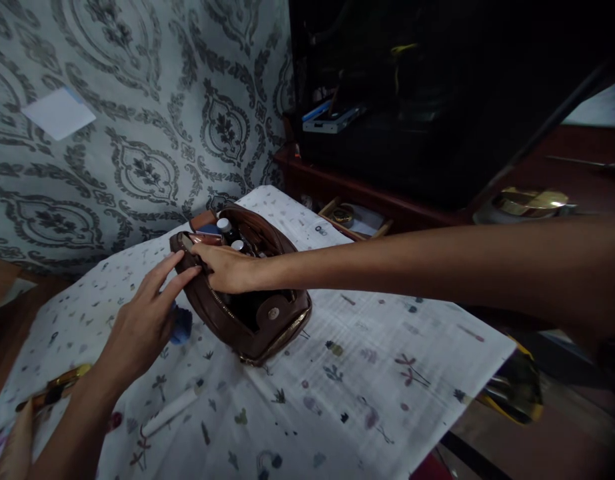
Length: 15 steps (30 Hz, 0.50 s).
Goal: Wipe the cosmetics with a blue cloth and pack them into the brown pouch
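Observation:
A brown zippered bag (202,303) stands open on a patterned cloth. My left hand (145,310) grips its near left rim with the fingertips. Over the bag's mouth, my right hand (232,267) reaches in with curled fingers by the left inner wall. The fingertips are mostly hidden, and I cannot make out what they hold. White-capped bottles (224,227) and other small items sit inside the bag, just beyond the right hand. A round snap (273,313) shows on the flap at its near end. Something blue (181,325) lies beside the bag, partly behind my left hand.
The white cloth (337,400) covers the table. A white tube (170,410) and a gold-coloured item (67,379) lie near my left arm. Behind the bag are an open drawer (367,220) and a large dark screen (412,120). A gold-lidded container (532,200) stands right.

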{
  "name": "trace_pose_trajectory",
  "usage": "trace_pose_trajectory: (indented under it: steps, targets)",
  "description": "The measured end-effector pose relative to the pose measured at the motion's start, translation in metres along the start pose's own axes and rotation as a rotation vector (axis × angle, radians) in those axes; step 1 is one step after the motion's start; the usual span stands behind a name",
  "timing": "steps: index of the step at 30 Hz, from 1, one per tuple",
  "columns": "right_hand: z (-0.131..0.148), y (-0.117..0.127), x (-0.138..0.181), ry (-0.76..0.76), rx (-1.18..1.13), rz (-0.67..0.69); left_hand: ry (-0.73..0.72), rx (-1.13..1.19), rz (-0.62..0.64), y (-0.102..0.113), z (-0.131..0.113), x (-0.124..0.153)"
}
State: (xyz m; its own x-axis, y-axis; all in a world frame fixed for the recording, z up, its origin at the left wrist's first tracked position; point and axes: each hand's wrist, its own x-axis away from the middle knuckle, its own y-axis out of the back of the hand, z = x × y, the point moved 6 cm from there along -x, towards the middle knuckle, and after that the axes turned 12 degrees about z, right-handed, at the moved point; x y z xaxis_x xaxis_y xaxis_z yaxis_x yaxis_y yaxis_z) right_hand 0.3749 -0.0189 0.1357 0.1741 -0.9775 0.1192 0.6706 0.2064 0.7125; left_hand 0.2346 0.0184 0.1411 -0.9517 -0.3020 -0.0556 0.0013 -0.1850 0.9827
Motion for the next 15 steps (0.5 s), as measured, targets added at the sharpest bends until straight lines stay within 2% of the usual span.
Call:
trace_pose_trajectory:
  steps: [9, 15]
  targets:
    - [-0.002, -0.002, 0.004, 0.028, 0.071, -0.012, 0.012, 0.005, -0.001, 0.001, 0.000, 0.001]
    - [0.008, 0.008, 0.042, 0.104, 0.187, 0.003, 0.098, 0.003, 0.024, 0.002, -0.001, 0.001]
